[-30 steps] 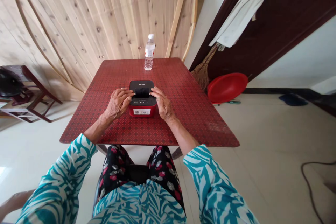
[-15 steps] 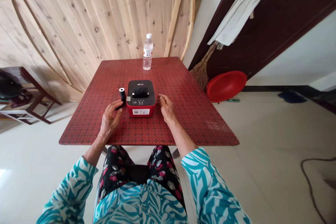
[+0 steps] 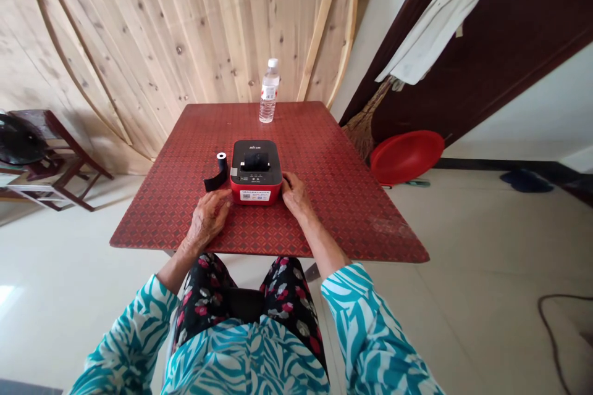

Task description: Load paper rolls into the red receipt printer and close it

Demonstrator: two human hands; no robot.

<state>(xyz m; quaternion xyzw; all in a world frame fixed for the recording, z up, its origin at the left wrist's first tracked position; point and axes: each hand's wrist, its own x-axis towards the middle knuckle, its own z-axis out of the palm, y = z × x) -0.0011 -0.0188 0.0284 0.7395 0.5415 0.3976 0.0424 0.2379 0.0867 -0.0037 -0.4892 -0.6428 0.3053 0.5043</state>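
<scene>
A small red and black printer (image 3: 256, 176) sits on the table, with a black strip (image 3: 256, 162) lying over the slot in its top. My right hand (image 3: 296, 195) holds the printer's right side, fingers bent against its edge. At the front left corner of the printer is my left hand (image 3: 209, 217), open, its loosely bent fingertips close to the casing or touching it; I cannot tell which. Just left of the printer a black roll with a white end (image 3: 222, 163) stands upright, its loose tail curling out across the tabletop.
The table (image 3: 352, 210) has a red patterned top. Towards its far edge stands a clear water bottle (image 3: 269, 92). Beyond its right side are a broom (image 3: 365, 123) and a red basin (image 3: 407, 157). A wooden chair (image 3: 55, 166) is at the left; a cable (image 3: 549, 327) lies on the floor.
My left hand has let go of the black roll and drawn back to the printer's front left corner; the roll's tail shows now. My right hand has come up against the printer's right side.
</scene>
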